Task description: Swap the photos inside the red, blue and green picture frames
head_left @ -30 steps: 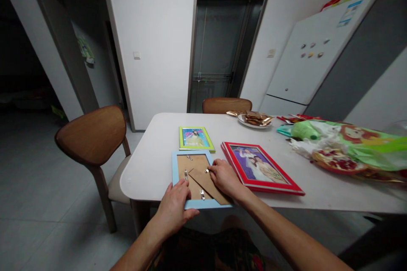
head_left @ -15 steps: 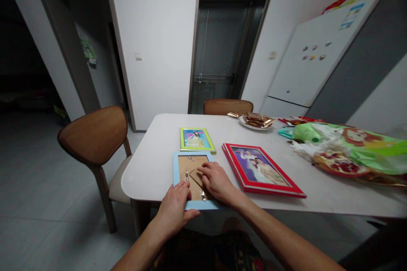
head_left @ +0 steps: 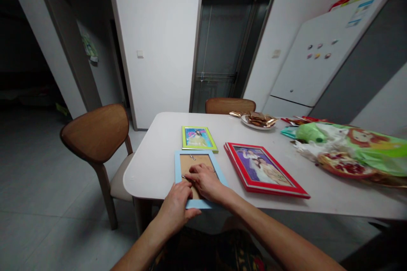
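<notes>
Blue frame [head_left: 203,159] has left hand [head_left: 177,204] clamped on, right hand [head_left: 206,182] (grip unclear) atop.

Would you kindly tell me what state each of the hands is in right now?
Left hand: holding the blue frame by its near left corner.
Right hand: curled at a metal clip; whether it grips cannot be told.

We see two bare forearms converging from the lower edge of the view. The left forearm [head_left: 148,239] rises steeply to the left hand [head_left: 178,202], held palm down, fingers bent, the thumb set apart from them and pointing inward. The longer-showing right forearm [head_left: 263,216] slants across to the right hand [head_left: 206,183], back uppermost, fingers bunched and directed leftward, close by the left fingers.
</notes>
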`<action>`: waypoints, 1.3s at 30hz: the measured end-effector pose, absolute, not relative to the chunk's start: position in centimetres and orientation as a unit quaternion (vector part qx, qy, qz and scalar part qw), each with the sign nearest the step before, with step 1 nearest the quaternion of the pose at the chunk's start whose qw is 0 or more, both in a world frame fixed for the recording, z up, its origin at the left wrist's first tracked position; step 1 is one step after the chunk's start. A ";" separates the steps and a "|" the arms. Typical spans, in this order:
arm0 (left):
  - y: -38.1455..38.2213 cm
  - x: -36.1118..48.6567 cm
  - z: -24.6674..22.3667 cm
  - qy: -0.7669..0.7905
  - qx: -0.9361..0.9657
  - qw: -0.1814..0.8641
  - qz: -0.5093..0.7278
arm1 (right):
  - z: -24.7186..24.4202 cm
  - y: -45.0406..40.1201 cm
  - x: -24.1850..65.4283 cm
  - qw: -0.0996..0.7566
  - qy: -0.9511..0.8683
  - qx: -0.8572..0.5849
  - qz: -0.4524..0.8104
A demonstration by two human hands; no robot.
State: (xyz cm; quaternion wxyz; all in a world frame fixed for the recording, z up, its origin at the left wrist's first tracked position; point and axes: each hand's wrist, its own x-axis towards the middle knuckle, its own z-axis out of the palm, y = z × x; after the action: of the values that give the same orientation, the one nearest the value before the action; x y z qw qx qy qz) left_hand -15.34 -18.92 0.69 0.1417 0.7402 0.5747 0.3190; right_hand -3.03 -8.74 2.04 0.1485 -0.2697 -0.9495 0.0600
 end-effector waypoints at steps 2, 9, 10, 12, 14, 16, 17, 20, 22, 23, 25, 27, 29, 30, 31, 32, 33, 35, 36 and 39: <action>-18.9 -15.3 0.7 0.576 0.740 0.143 0.317 | 2.1 -8.8 -3.1 0.139 -0.953 -0.264 0.060; -18.9 -15.5 0.8 0.574 0.737 0.139 0.329 | 3.0 -8.9 -3.0 0.131 -0.952 -0.268 0.068; -18.9 -15.6 0.8 0.572 0.736 0.142 0.332 | 3.2 -8.9 -2.7 0.142 -0.951 -0.267 0.071; -18.9 -15.8 0.8 0.569 0.735 0.149 0.337 | 3.5 -9.0 -1.8 0.159 -0.949 -0.257 0.083; -18.9 -16.0 0.8 0.567 0.733 0.152 0.343 | 3.6 -9.3 -0.6 0.156 -0.954 -0.233 0.102; -18.9 -16.1 0.7 0.568 0.732 0.152 0.345 | 3.5 -9.8 0.5 0.145 -0.960 -0.211 0.118; -18.9 -16.1 0.7 0.569 0.731 0.152 0.344 | 3.3 -10.0 0.9 0.143 -0.961 -0.204 0.122; -18.9 -16.1 0.6 0.569 0.731 0.155 0.343 | 3.0 -10.6 1.7 0.154 -0.961 -0.194 0.126; -18.9 -16.1 0.6 0.570 0.730 0.156 0.344 | 3.0 -10.5 1.8 0.157 -0.960 -0.190 0.135; -18.9 -16.1 0.6 0.570 0.730 0.156 0.344 | 3.0 -10.4 1.7 0.156 -0.959 -0.190 0.142; -18.9 -16.2 0.7 0.573 0.729 0.155 0.342 | 3.1 -10.0 1.3 0.151 -0.957 -0.195 0.153; -18.9 -16.2 0.8 0.576 0.728 0.156 0.336 | 3.1 -9.6 0.8 0.150 -0.955 -0.203 0.157; -18.9 -16.2 0.9 0.580 0.728 0.160 0.330 | 2.9 -9.3 0.4 0.156 -0.953 -0.209 0.157; -18.9 -16.2 0.9 0.580 0.728 0.161 0.328 | 2.7 -9.3 0.4 0.160 -0.952 -0.210 0.156; -18.9 -16.3 0.9 0.579 0.729 0.162 0.327 | 2.5 -9.2 0.4 0.164 -0.951 -0.210 0.154; -18.9 -16.3 1.0 0.577 0.730 0.163 0.328 | 2.4 -9.3 0.5 0.165 -0.952 -0.209 0.152; -18.9 -16.4 1.0 0.575 0.731 0.163 0.329 | 2.3 -9.3 0.6 0.164 -0.953 -0.207 0.149; -18.9 -16.6 0.9 0.569 0.733 0.163 0.335 | 2.3 -9.5 0.9 0.156 -0.956 -0.203 0.141; -18.9 -16.7 0.8 0.567 0.734 0.163 0.338 | 2.3 -9.6 1.1 0.153 -0.958 -0.202 0.137; -18.8 -16.9 0.5 0.565 0.733 0.165 0.340 | 2.4 -9.9 1.1 0.155 -0.960 -0.197 0.124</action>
State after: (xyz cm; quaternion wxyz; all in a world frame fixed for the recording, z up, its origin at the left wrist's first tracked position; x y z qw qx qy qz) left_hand -16.93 -18.84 0.51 0.1652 0.7329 0.5655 0.3403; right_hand 1.08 -9.90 2.38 0.1551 -0.1969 -0.9602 0.1237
